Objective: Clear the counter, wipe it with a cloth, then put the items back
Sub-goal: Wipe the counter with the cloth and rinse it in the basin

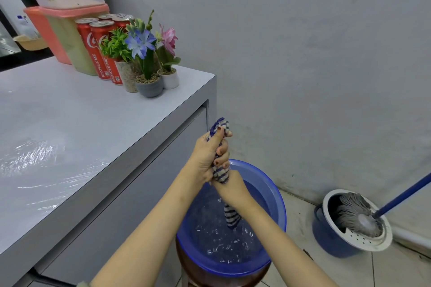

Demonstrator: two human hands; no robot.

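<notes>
The cloth [221,175], twisted above the basin [263,182], is gripped by the left hand [207,154] high and, seemingly, the right hand [233,190] lower; a wring drifting off-centre could send drips past the basin's rim onto the floor [303,219] beside it.

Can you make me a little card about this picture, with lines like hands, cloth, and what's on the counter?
hands: left hand grips the top of the striped cloth; right hand grips it lower down
cloth: bunched between the hands, its end hanging over the water
basin: blue, holds water, stands beside the counter
counter: shiny wet streaks on the left; red cans and three flower pots at the back corner
floor: mop resting in its bucket
</notes>
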